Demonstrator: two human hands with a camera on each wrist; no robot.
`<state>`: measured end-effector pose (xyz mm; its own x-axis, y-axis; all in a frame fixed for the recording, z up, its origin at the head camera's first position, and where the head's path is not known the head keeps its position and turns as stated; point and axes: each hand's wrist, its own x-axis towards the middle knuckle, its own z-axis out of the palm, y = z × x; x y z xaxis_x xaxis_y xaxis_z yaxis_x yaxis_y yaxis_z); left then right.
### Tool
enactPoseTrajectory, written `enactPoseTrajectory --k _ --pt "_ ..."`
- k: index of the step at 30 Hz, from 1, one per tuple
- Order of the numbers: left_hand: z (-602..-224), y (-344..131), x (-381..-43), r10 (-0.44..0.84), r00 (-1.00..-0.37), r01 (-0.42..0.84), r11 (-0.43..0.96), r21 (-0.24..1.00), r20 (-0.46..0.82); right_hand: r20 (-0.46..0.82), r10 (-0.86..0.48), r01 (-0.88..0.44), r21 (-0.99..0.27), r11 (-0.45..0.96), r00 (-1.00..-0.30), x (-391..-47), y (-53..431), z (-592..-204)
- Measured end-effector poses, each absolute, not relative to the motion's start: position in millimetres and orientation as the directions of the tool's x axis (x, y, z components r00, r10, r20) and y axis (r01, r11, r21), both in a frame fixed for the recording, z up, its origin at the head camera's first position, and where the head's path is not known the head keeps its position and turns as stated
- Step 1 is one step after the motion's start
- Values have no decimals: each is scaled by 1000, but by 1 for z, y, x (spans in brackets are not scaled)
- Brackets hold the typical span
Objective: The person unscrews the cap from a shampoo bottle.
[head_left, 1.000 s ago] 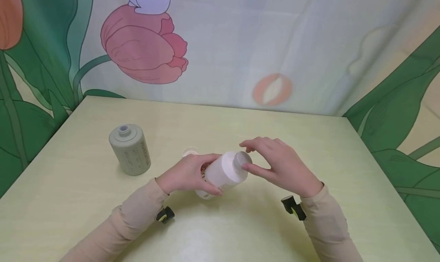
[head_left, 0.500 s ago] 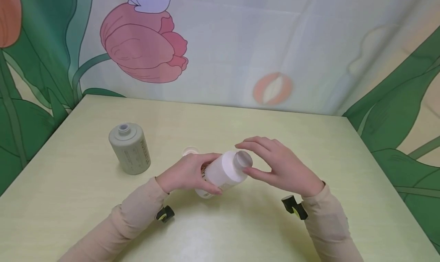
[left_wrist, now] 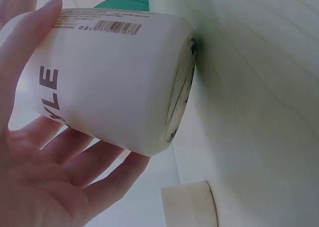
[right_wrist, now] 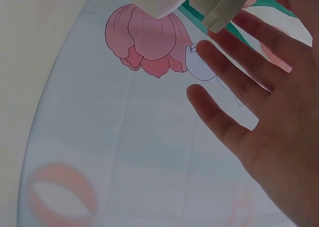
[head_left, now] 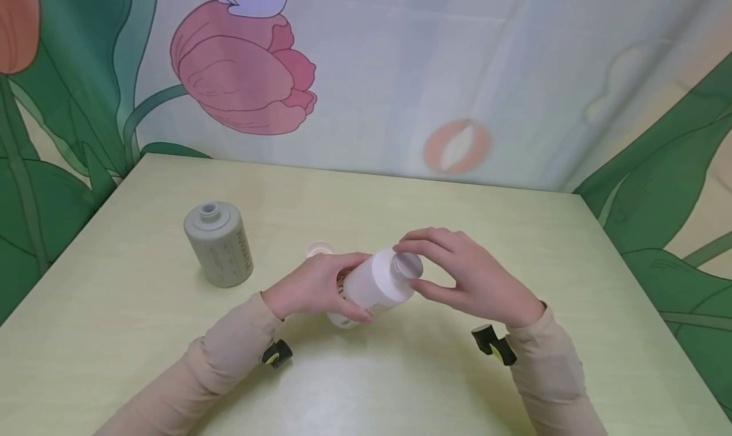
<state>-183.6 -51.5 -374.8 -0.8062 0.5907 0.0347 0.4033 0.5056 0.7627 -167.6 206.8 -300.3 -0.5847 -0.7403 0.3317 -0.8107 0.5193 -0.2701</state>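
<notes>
A white bottle [head_left: 364, 285] with dark lettering is tilted over the table, its neck end up and to the right. My left hand [head_left: 311, 288] grips it round the body, thumb on the near side. In the left wrist view the bottle's base [left_wrist: 182, 87] is close to the tabletop; whether it touches I cannot tell. On the neck sits a white cap [head_left: 407, 268]. My right hand [head_left: 466, 272] holds the cap between thumb and index finger at its rim. The other fingers of that hand are spread in the right wrist view.
A grey bottle [head_left: 220, 248] with an uncapped neck stands at the left of the table [head_left: 486, 213]. Behind my left hand lies a small pale round piece [head_left: 319, 248], partly hidden. A curtain [head_left: 366, 74] printed with flowers and leaves hangs behind the table.
The fingers of my right hand have closed in from a looser pose to the cap's rim. My left hand and the bottle have hardly moved.
</notes>
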Motion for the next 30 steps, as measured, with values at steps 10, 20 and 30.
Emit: enactPoseTrajectory --k 10,20,30 --pt "-376 -50 -184 600 -800 398 497 771 27 336 -698 -775 -277 568 -632 -168 207 -302" --pt "-374 -50 -186 595 -803 408 503 762 37 325 -712 -782 -268 563 -623 -166 207 -297" --pt "-374 -51 -183 589 -807 392 503 770 26 333 -724 -797 -254 547 -604 -168 206 -300"
